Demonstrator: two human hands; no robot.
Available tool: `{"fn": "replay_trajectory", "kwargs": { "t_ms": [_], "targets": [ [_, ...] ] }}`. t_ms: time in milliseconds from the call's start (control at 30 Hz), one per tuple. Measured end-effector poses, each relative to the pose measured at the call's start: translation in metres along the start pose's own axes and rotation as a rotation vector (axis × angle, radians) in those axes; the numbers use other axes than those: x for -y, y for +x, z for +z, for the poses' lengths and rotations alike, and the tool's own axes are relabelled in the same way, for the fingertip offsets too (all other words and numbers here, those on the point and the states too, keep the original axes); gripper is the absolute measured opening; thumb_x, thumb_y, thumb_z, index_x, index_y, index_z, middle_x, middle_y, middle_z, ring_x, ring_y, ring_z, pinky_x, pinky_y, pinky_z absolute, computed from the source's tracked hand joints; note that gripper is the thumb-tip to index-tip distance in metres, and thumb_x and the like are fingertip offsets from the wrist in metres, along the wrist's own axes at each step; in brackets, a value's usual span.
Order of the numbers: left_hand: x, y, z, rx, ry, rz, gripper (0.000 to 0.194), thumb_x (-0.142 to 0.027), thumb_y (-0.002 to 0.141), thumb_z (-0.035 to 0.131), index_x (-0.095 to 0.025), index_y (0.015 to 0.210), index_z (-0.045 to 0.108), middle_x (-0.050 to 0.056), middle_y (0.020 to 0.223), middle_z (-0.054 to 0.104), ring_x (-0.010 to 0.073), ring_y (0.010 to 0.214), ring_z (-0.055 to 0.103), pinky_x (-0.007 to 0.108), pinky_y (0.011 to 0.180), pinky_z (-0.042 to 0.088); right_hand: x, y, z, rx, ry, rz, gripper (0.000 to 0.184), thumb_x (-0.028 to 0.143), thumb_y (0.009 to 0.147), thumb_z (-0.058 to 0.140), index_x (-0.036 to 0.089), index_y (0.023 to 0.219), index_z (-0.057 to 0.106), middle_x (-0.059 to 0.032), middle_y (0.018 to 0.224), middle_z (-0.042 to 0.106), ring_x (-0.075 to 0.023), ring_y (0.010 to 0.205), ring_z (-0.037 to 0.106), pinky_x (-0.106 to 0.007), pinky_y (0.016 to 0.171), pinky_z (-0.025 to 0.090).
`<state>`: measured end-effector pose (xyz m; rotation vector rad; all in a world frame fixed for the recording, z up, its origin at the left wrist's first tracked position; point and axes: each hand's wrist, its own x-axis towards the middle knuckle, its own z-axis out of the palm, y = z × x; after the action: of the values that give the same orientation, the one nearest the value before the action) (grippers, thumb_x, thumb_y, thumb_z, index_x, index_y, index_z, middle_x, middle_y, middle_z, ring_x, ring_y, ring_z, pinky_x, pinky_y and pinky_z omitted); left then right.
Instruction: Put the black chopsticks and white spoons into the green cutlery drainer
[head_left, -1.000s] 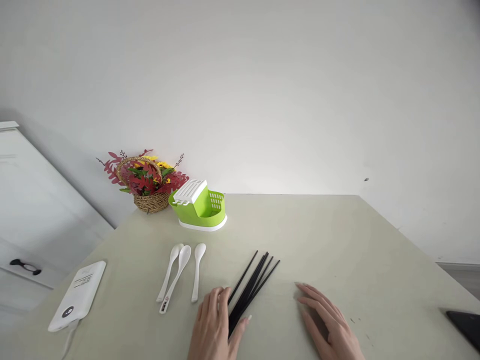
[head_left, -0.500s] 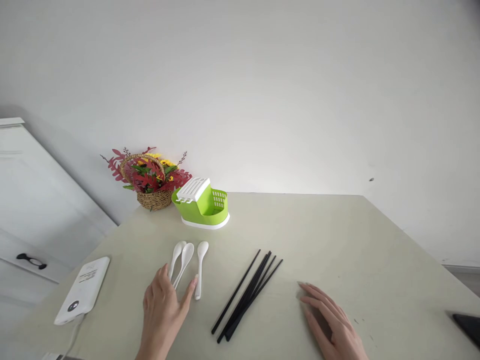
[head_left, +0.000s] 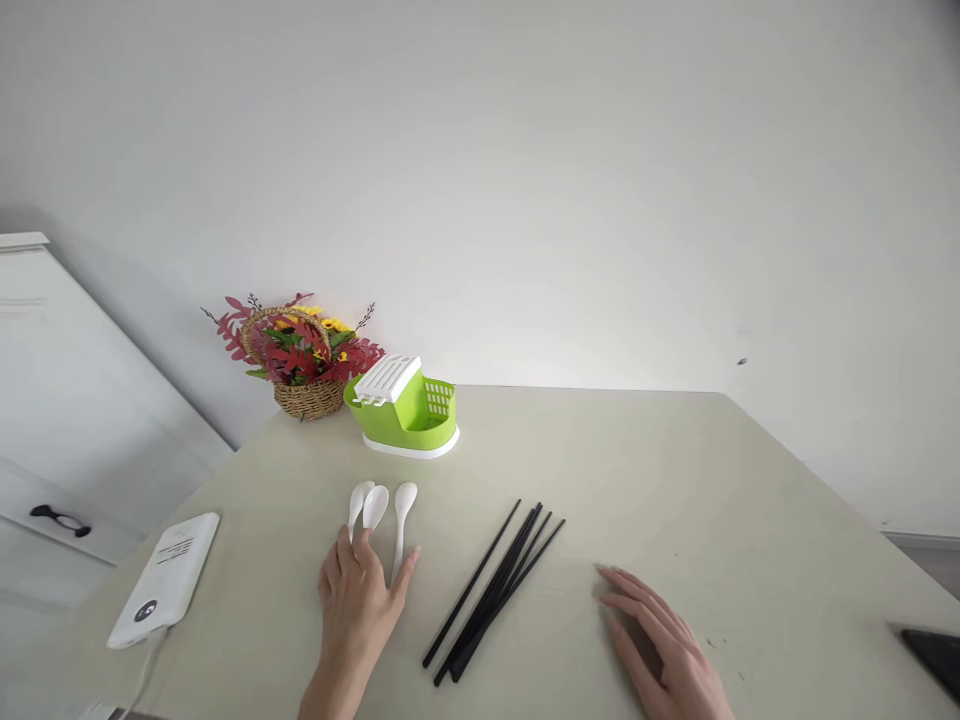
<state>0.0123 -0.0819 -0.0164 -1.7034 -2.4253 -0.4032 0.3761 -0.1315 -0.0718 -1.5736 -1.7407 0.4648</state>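
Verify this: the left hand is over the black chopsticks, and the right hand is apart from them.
One part is wrong: in the head view, the left hand is over the white spoons, not the black chopsticks. The right hand is apart from the chopsticks.

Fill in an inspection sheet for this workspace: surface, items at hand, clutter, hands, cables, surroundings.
Surface: pale tabletop, a few small marks near the right hand.
Items at hand: three white spoons, handles partly covered; black chopsticks in a loose bundle to their right.
Clutter: green holder with a white slotted top and flower basket at the back; white device at left; dark flat object at the right edge.
Hands: left hand over the spoon handles, grip unclear; right hand right of the chopsticks, no object seen in it.
Cables: white cable from the white device.
Surroundings: pale wall behind; white cabinet at left.
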Motion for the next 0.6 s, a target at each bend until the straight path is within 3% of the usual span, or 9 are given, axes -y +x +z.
{"fn": "replay_trajectory", "kwargs": {
  "t_ms": [233,433,600],
  "targets": [
    [-0.003,0.009,-0.015,0.004,0.007,-0.002,0.066,-0.055,0.096,0.044,-0.001,0.134,0.049,0.026,0.128,0.06,0.0409,0.126,0.054,0.049,0.096,0.049,0.002,0.001,-0.001,-0.02,0.0,-0.018,0.035,0.051,0.104,0.046,0.032,0.119,0.072,-0.0025,0.145,0.065,-0.0311,0.138,0.056,-0.051,0.105,0.056],
    [-0.003,0.028,-0.036,0.152,0.114,-0.052,0.057,-0.034,0.088,0.055,-0.002,0.134,0.046,0.022,0.119,0.063,0.0361,0.114,0.06,0.041,0.088,0.051,0.003,0.001,-0.001,-0.027,0.009,-0.028,0.034,0.049,0.104,0.047,0.031,0.12,0.072,-0.0039,0.145,0.064,-0.0314,0.137,0.056,-0.05,0.105,0.056],
    [-0.005,0.048,-0.048,0.285,0.205,-0.06,0.032,-0.027,0.082,0.057,-0.012,0.111,0.058,0.018,0.105,0.068,0.0336,0.104,0.066,0.038,0.078,0.053,0.003,0.001,-0.001,-0.047,0.0,-0.032,0.034,0.049,0.104,0.047,0.031,0.118,0.072,-0.0034,0.144,0.066,-0.0312,0.136,0.057,-0.05,0.104,0.057]
  ]
}}
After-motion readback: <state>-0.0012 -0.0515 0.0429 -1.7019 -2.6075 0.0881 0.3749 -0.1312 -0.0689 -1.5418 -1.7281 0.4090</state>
